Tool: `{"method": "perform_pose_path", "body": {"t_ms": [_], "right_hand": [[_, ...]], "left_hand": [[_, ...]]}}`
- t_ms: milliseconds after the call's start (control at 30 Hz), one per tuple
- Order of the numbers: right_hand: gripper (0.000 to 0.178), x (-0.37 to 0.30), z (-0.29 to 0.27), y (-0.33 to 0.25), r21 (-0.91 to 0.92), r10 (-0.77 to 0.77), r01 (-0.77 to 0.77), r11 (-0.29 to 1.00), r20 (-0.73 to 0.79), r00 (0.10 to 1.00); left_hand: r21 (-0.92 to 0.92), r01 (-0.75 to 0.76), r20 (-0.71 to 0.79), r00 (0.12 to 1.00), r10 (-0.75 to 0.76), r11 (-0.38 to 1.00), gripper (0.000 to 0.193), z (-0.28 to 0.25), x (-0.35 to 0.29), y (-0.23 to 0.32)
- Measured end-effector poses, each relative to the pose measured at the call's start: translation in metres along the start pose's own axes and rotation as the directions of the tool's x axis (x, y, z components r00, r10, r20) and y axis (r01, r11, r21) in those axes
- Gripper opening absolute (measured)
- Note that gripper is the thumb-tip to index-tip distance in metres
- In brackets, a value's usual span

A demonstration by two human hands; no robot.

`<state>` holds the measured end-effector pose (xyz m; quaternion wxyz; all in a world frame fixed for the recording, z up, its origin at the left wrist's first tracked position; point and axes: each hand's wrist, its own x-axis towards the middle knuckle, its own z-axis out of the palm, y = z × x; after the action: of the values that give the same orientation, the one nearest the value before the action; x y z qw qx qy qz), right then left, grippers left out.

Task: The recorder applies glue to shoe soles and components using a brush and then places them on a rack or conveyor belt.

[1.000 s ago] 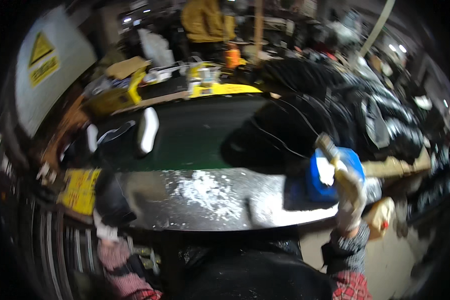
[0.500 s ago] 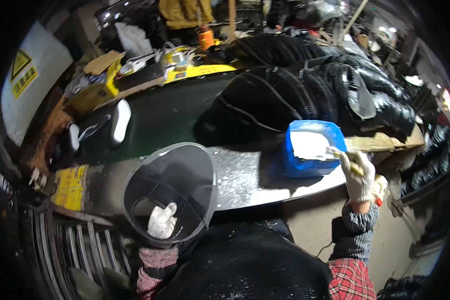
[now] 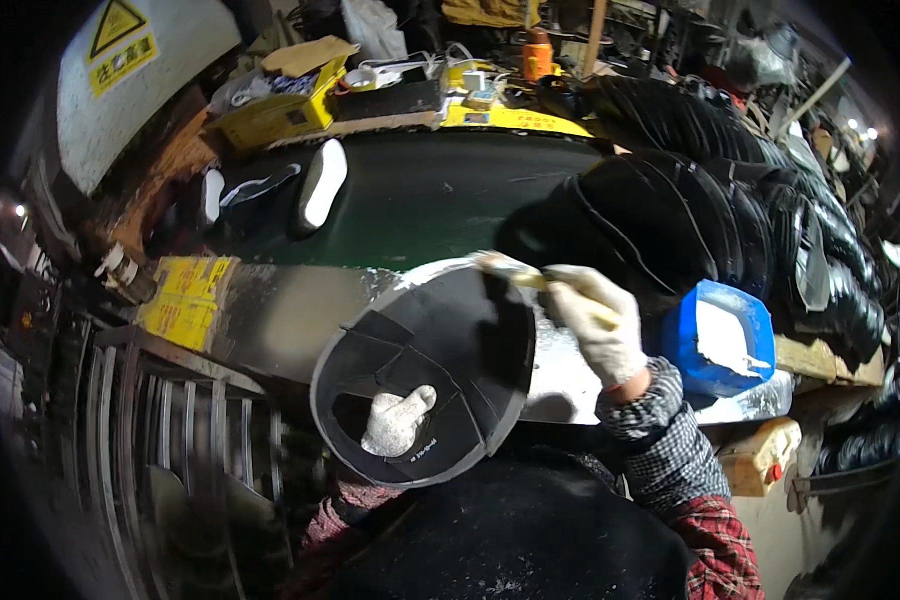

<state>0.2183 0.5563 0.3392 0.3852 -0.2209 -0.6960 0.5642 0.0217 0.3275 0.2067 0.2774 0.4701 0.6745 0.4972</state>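
Partway round its rim, a black, bucket-shaped piece [image 3: 425, 355] wears a band of white coating [image 3: 432, 272] at a crowded workshop table [image 3: 280, 310]. At far left, a yellow-marked warning panel [image 3: 185, 90] stands above a yellow label [image 3: 185, 300] stuck to the metal edge, while a white sole [image 3: 322, 188] lies beyond on a green surface [image 3: 410, 200]. The hands work apart: the gloved left hand [image 3: 398, 420] shows inside the piece, held over the near edge, though whether its fingers are clamped cannot be told; the gloved right hand [image 3: 598, 318] is closed around a brush [image 3: 530, 277], its bristles at the far rim. That stretch appears coated; the remaining rim looks dark, so the coating seems at an early stage. Farther right, dark sheets [image 3: 660, 215] are heaped behind a blue tub [image 3: 688, 335] of white paste [image 3: 720, 338], with a pale jug [image 3: 760, 450] below.
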Motion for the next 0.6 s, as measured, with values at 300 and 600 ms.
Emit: {"method": "perform_pose_path", "body": {"t_ms": [300,600], "right_hand": [[0.014,-0.002,0.021,-0.014,-0.219,-0.015,-0.029,0.975,-0.198,0.98],[0.026,-0.025,0.091,-0.066,-0.051,-0.581,0.688,0.723,0.494,0.647]], "left_hand": [[-0.698,0.169,0.046,0.98,-0.192,0.696,0.015,-0.013,0.015,0.041],[-0.748,0.316,0.288,0.947,-0.143,0.584,0.017,0.007,0.003,0.054]]}}
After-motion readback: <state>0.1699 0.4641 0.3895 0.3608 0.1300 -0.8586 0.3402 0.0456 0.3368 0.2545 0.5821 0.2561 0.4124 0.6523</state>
